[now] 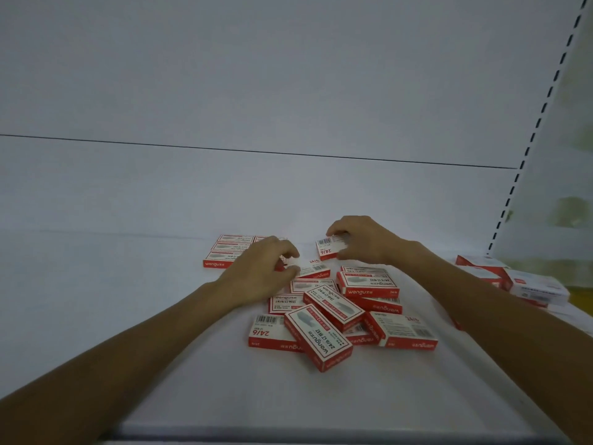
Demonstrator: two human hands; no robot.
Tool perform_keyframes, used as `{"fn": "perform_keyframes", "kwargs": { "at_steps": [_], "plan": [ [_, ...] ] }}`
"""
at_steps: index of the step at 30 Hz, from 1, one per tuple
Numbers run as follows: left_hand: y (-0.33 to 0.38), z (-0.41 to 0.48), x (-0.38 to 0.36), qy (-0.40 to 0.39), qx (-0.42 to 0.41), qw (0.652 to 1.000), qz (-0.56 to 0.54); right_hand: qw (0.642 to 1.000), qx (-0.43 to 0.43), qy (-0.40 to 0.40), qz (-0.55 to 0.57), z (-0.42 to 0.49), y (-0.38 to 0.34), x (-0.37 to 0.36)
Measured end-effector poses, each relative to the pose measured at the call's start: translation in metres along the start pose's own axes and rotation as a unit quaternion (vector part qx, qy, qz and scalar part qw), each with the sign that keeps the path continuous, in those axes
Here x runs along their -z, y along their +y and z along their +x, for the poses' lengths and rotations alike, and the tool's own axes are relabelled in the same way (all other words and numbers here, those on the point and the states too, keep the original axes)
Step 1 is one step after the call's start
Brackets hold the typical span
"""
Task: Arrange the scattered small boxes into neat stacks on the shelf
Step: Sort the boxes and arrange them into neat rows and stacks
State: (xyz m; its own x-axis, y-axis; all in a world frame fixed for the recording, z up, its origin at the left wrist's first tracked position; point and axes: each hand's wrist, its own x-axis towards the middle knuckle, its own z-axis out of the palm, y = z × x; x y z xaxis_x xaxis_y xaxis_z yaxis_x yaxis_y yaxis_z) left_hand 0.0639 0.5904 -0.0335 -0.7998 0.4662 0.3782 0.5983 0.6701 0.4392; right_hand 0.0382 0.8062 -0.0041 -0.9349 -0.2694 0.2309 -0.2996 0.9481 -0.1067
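A loose heap of small boxes point(321, 335), red and white, is seen near the middle of the white shelf point(128, 348), with several lying crosswise on one another. Just beyond the heap, toward the back edge, a flat box point(316, 268) is pinched at its end between the curled fingers and thumb of the left hand point(256, 274). Just to its right, a barcode-up box point(329, 249) is gripped by the right hand point(362, 239), whose fingers are curled over its far edge. Behind the left hand, a tidy row of boxes point(224, 252) is laid side by side. Further boxes point(529, 284) are piled at the shelf's right edge, below a slotted upright point(542, 114).
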Motion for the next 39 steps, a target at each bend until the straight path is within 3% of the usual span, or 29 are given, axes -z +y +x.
{"fn": "perform_keyframes", "kwargs": {
  "at_steps": [6, 12, 19, 25, 29, 39],
  "plan": [
    [-0.016, -0.003, 0.017, 0.033, 0.03, 0.999, -0.025, 0.995, 0.032, 0.046, 0.086, 0.002, -0.041, 0.016],
    [-0.036, -0.024, 0.043, 0.088, 0.01, 0.996, -0.019, 0.971, 0.038, -0.042, 0.232, 0.012, -0.104, 0.018],
    [-0.067, -0.04, 0.074, 0.09, 0.133, 0.977, -0.138, 0.951, 0.015, -0.029, 0.307, 0.02, -0.148, 0.012],
    [-0.076, -0.054, 0.08, 0.087, 0.164, 0.958, -0.219, 0.989, 0.088, 0.038, 0.109, 0.017, -0.165, -0.004],
    [-0.089, -0.068, 0.079, 0.041, 0.137, 0.984, -0.104, 0.999, 0.041, 0.006, 0.019, 0.014, -0.168, -0.014],
    [-0.096, -0.082, 0.068, 0.009, 0.044, 0.998, 0.037, 0.996, -0.038, -0.04, 0.065, 0.01, -0.173, -0.035]
  ]
}}
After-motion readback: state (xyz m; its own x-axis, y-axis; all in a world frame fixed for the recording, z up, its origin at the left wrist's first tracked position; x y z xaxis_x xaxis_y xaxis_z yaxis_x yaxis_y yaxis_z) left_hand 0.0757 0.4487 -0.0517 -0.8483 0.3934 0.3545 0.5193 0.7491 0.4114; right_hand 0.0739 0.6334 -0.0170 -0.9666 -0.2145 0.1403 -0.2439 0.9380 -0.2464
